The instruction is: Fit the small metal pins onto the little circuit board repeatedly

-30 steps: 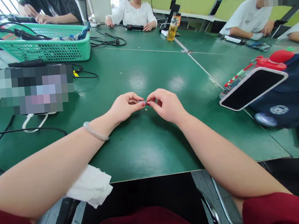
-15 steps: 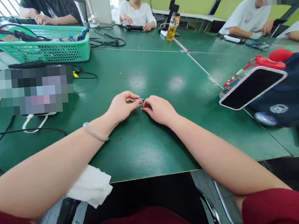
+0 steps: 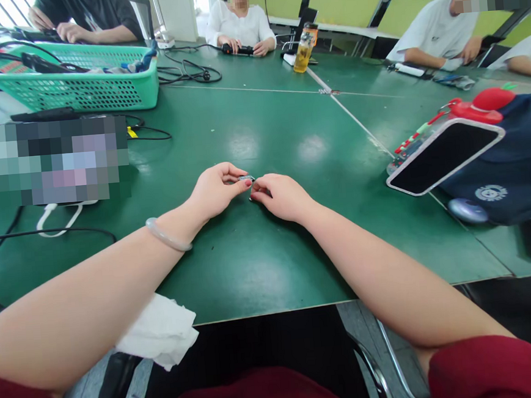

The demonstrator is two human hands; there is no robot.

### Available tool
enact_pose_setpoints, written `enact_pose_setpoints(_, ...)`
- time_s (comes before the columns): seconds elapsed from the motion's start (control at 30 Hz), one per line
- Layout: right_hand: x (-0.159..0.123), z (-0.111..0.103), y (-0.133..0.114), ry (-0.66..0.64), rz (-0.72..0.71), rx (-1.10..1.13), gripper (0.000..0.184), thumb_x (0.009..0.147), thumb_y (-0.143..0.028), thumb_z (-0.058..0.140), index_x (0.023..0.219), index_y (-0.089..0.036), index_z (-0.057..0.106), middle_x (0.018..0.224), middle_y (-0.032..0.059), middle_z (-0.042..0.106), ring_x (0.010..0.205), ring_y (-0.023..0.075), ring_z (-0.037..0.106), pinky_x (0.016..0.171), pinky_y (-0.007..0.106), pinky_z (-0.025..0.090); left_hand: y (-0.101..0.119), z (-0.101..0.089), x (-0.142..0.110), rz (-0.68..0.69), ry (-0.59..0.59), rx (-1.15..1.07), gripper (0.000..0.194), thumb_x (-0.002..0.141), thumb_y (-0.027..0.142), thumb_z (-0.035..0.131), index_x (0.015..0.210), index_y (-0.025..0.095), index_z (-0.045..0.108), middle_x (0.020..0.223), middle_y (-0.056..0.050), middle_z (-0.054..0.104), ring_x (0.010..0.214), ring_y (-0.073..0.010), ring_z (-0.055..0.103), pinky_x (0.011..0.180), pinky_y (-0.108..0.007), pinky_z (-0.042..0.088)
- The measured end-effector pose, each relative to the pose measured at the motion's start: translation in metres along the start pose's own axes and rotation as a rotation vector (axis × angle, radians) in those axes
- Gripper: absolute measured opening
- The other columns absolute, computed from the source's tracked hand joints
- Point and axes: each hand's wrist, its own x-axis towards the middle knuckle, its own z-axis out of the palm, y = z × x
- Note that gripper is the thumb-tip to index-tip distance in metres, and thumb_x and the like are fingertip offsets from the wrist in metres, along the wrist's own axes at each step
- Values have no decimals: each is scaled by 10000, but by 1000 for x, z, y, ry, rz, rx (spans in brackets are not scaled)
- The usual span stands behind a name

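Your right hand [image 3: 284, 197] sits lower and nearer you than a second ago, left hand [image 3: 213, 191] barely changed, small silvery metal piece [image 3: 245, 178] between them

Handling is judged under way: you have the piece up at your fingertips over the tabletop [image 3: 252, 258], not set down; finer progress is too small to read. Left grip: thumb and fingers closed on the piece. Right grip: thumb and fingertips bent nearly together at its right end; whether they pinch it cannot be told. Surface: glossy green, crossed by a pale seam [image 3: 361, 123], with a green plastic basket [image 3: 86, 85] far left, an amber-filled bottle [image 3: 302, 55] beyond, and a phone [image 3: 443, 157] against a navy bag [image 3: 520, 160] on your right. Room: co-worker in white [image 3: 241, 23] seated opposite, lime-green partitions [image 3: 344, 2] behind
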Motion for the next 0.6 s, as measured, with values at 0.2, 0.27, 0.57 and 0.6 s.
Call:
enact_pose_setpoints(0.2,-5,-11,11,-66,-34,10,44,796,-221,605,789,-197,641,759,-8,592,698,111,504,643,233,356,2,1,-1,-1,7,28,327,654,353,748,879,141,640,847,-73,695,818,-191,648,811,-363,494)
enact_pose_setpoints(0.27,-5,-13,17,-43,19,-5,50,796,-209,595,813,-198,641,770,-5,602,707,116,507,641,239,356,1,1,0,2,0,48,339,656,363,744,889,141,638,845,-77,695,808,-192,648,797,-365,496)
enact_pose_setpoints(0.57,-2,-9,12,-18,25,-74,88,825,-240,584,879,-204,644,821,10,606,745,132,521,656,250,362,1,1,-1,28,-62,102,328,656,336,738,903,141,647,847,-69,697,801,-183,649,799,-364,495)
enact_pose_setpoints(0.6,-2,-8,11,-13,15,-85,100,831,-240,578,899,-206,643,830,12,606,745,133,521,653,250,360,1,1,-1,27,-66,100,327,655,335,738,901,141,645,841,-67,697,797,-182,649,796,-363,497)
